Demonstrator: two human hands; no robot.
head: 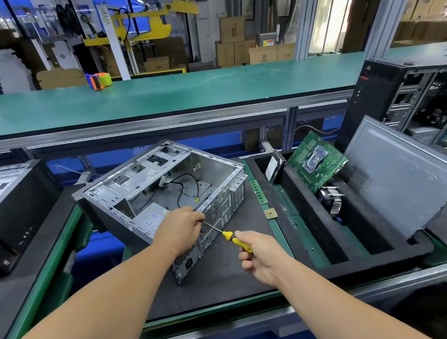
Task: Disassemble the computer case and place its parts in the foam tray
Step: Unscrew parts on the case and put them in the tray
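On mat, one computer case, one screwdriver, two hands.

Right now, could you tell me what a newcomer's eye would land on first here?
Probably the open computer case lying on its side mid-bench, with the left hand on its rear panel while the right hand holds a yellow screwdriver to it. Next, the green motherboard leaning in the black foam tray to the right.

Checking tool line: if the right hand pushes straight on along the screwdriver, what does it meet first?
Likely the left hand, which pinches the screwdriver shaft held by the right hand; just beyond is the computer case rear panel. Depth is unclear.
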